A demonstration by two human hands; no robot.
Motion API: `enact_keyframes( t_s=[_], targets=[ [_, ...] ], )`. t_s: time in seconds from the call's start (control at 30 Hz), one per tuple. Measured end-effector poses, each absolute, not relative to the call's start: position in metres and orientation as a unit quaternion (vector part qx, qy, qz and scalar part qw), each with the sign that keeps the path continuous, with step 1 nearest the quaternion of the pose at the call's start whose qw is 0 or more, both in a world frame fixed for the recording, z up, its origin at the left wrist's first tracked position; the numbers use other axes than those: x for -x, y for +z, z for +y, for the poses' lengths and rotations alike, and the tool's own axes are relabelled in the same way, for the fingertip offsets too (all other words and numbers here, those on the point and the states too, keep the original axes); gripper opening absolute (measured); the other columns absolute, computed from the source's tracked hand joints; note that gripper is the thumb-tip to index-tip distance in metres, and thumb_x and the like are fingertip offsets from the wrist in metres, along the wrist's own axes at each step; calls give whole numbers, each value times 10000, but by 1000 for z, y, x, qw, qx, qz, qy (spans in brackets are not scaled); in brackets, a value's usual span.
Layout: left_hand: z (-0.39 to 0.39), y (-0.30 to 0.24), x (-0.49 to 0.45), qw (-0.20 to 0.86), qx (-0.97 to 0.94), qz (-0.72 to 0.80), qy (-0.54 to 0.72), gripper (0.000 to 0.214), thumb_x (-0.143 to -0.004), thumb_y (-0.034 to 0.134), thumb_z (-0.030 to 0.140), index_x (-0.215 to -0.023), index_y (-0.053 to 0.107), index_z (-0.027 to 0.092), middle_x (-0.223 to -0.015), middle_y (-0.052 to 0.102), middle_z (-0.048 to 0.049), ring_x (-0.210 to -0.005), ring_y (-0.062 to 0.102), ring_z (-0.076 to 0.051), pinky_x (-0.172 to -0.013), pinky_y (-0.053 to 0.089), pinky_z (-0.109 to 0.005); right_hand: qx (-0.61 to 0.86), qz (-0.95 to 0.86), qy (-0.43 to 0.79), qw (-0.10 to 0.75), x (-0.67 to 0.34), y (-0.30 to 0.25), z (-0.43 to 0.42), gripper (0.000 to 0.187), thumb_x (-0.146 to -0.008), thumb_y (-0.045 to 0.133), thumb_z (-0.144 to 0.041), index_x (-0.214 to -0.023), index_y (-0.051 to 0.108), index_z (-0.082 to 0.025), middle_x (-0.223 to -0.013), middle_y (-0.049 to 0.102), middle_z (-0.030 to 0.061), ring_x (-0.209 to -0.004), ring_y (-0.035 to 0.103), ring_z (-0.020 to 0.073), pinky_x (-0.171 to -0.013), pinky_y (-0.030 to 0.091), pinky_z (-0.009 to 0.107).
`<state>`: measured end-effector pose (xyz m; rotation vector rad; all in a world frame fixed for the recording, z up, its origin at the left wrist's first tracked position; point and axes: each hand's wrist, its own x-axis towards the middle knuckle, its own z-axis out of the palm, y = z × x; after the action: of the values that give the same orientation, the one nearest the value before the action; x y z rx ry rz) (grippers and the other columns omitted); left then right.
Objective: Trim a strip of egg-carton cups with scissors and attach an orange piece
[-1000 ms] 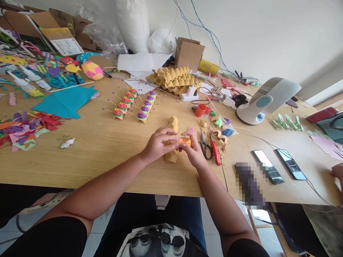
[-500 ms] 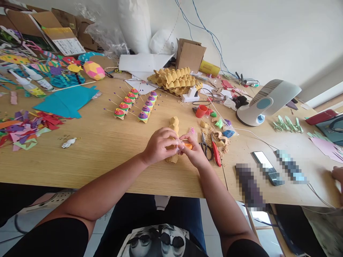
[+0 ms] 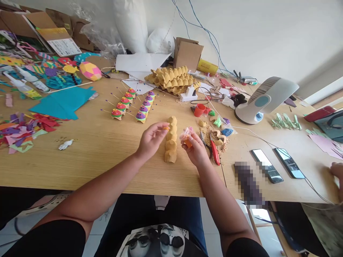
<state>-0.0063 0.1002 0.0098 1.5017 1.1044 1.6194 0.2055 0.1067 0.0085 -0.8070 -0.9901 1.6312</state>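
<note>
My left hand pinches a small lump of orange clay between thumb and fingertips, just left of a bare egg-carton strip. The strip stands on the table with its bumps upward, running away from me. To its right, my right hand is closed on a clear plastic bag with more orange clay inside. Beyond my left hand are two decorated egg-carton caterpillars, one red and green and one purple and yellow, with pins sticking out.
Scissors and a red-handled cutter lie beside my right hand. A red cup, bagged clay and a white fan stand farther right. Stacked egg cartons sit at the back. Another person's hand rests at the right edge.
My hands have moved apart. The left now has a small orange lump pulled from the bag, while the right keeps the bag. The egg-carton strip shows more fully between them.
</note>
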Motion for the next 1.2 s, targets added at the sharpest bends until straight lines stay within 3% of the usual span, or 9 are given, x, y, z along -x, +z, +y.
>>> enact_keyframes(
  t_s=[0.13,0.27,0.5,0.63,0.8,0.97,1.2],
  targets=[
    [89,14,0,282,-699,360,549,340,-971,724,475,-1194,757,221,-1115,751,-96,-962,697,-195,-795,565,-302,328,-415,685,502,-203,7,106,446,-766,882,-464,-1102,653,-282,-1031,738,7,-903,684,160,-784,579,281],
    [88,15,-2,258,-751,337,505,234,-955,752,425,-1102,815,254,-1168,721,-96,-1087,703,-219,-866,589,-320,298,-425,695,497,-202,9,104,402,-785,888,-438,-1042,618,-286,-1016,713,-15,-922,683,153,-843,584,298],
    [91,14,-3,298,-714,352,527,139,-933,761,327,-994,831,224,-1039,777,-72,-977,741,-199,-885,619,-321,312,-464,682,472,-201,11,103,411,-780,878,-459,-1108,711,-277,-946,681,-5,-812,615,143,-677,493,252],
    [93,11,-2,385,-673,358,520,165,-897,795,359,-960,823,209,-1021,784,-79,-955,750,-206,-841,631,-313,326,-520,646,453,-201,6,105,335,-829,844,-533,-948,771,-229,-865,682,10,-744,570,131,-658,453,263],
    [100,7,1,463,-585,372,552,293,-886,810,448,-1016,755,192,-984,786,-66,-933,748,-193,-855,620,-316,356,-539,596,477,-205,0,108,369,-836,828,-586,-791,750,-228,-837,716,24,-761,596,152,-743,497,302],
    [99,3,-3,456,-631,379,500,396,-896,780,532,-1099,731,195,-989,779,-79,-902,738,-204,-776,601,-304,371,-531,578,496,-207,-3,109,388,-842,809,-621,-828,739,-240,-884,731,24,-780,609,159,-764,515,307],
    [94,8,-4,453,-670,370,457,483,-906,702,676,-893,670,194,-789,667,-20,-668,583,-152,-584,446,-265,331,-528,615,483,-200,3,100,411,-858,791,-660,-947,725,-264,-928,699,14,-795,602,160,-777,537,313]
  ],
)
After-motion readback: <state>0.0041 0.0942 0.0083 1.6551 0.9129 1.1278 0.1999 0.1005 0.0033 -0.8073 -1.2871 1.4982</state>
